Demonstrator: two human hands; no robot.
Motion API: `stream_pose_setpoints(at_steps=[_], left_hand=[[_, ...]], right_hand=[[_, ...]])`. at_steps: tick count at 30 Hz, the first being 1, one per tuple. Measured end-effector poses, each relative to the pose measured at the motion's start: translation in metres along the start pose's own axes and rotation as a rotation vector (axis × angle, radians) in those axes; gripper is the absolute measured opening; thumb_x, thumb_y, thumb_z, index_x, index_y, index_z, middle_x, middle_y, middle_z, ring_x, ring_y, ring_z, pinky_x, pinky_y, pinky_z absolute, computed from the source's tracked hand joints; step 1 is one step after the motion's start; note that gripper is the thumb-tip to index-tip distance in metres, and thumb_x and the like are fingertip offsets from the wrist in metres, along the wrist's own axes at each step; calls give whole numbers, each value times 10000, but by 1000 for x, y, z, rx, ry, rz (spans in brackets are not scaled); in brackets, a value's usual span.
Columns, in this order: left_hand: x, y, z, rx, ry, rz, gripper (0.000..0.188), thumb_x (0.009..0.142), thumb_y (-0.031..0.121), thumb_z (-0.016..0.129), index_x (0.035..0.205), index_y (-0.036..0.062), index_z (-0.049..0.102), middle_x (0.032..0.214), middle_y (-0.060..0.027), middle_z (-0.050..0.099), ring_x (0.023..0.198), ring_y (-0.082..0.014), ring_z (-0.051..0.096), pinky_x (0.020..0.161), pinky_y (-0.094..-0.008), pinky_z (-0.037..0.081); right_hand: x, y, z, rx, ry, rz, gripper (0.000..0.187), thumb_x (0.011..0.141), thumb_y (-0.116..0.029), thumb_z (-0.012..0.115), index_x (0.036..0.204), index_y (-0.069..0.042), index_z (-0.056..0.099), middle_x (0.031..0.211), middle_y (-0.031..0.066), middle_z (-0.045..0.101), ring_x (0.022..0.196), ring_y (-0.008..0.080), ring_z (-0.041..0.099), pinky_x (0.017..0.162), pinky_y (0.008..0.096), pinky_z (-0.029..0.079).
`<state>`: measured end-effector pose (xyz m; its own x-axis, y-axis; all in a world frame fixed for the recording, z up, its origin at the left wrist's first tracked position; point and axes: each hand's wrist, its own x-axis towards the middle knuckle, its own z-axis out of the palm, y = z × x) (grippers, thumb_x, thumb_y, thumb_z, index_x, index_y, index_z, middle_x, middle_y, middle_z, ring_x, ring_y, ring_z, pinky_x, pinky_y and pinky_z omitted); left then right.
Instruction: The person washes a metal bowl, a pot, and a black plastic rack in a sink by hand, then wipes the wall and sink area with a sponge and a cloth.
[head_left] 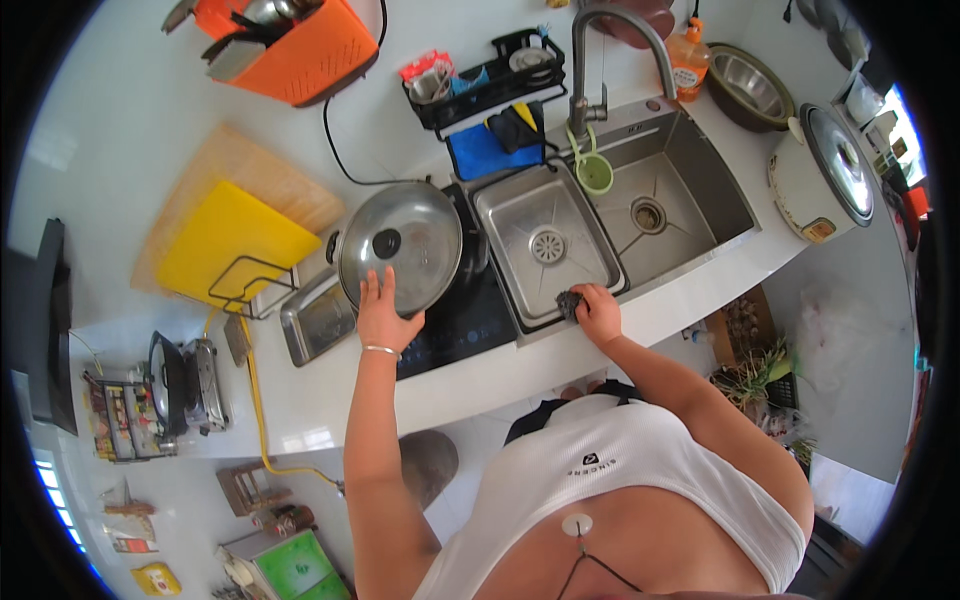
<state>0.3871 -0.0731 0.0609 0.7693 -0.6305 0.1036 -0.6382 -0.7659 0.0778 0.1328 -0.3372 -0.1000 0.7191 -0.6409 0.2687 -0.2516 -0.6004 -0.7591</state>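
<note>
Steel lid: I see the L hand (383,313) flat, fingers spread, on the round steel pan lid (400,260) w/ black knob. R hand (599,311) closed round a dark scrubbing pad (570,302) at the steel sink basin's (500,215) front rim. I'd steady the lid, scrub w/ short firm strokes.

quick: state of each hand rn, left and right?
Left hand: open, fingers spread flat on the steel pot lid.
Right hand: closed around a dark scouring pad at the sink rim.
</note>
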Motion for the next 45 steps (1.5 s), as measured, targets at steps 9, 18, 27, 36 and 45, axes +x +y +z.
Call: stream_pose_setpoints(at_steps=[9,18,27,36,45], left_hand=[[-18,0,-11,-20,-34,8,950,647,280,783,1448,118,298,1462,-246,300,1333,-425,316,1080,-416,338],[-109,-1,18,-336,390,20,554,733,103,649,1248,-43,506,1358,-275,426,1222,-418,450,1009,-431,391],[-189,1,42,-342,239,57,373,714,91,656,1062,-33,602,1277,-268,504,966,-366,622,801,-422,515],[-210,7,60,-392,201,3,343,705,72,648,1028,-40,615,1228,-272,538,978,-380,612,827,-414,515],[-203,19,66,-371,304,17,272,746,71,614,992,-44,630,1202,-274,550,966,-380,620,808,-404,530]], right_hand=[[68,-52,-38,319,-6,55,286,783,3,542,1037,-81,642,990,127,645,889,298,612,781,349,481],[199,-92,-81,172,192,-161,250,805,16,501,997,-43,651,968,147,658,917,319,626,813,347,483],[395,-187,-67,271,475,34,211,817,-54,522,971,-46,666,913,157,673,876,306,631,788,354,483],[483,-99,-40,-245,176,138,141,769,-108,610,882,-25,625,802,124,616,769,270,609,685,356,477],[339,-109,-55,141,308,-316,271,814,-45,496,1028,-101,651,994,151,653,929,343,614,805,412,492]])
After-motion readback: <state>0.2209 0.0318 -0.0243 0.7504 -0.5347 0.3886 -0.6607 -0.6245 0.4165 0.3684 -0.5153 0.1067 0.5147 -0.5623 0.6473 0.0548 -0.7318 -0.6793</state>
